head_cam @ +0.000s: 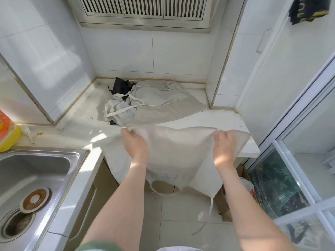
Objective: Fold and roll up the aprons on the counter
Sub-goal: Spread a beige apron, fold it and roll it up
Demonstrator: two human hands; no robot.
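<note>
— What are you gripping?
— My left hand (135, 142) and right hand (224, 144) are pinching the pale apron (177, 158), which is draping past the counter (226, 118) edge.
— Any writing?
— The black cloth (308, 9) is showing gold letters, unreadable.

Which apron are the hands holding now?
The off-white apron hanging off the counter edge, gripped by left hand and right hand; beige apron, grey apron and black cloth lie behind.

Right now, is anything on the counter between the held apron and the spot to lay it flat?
Yes. A beige apron is spread across the counter just behind the held apron, with a crumpled pile at its left. Only the front strip is bare.
</note>
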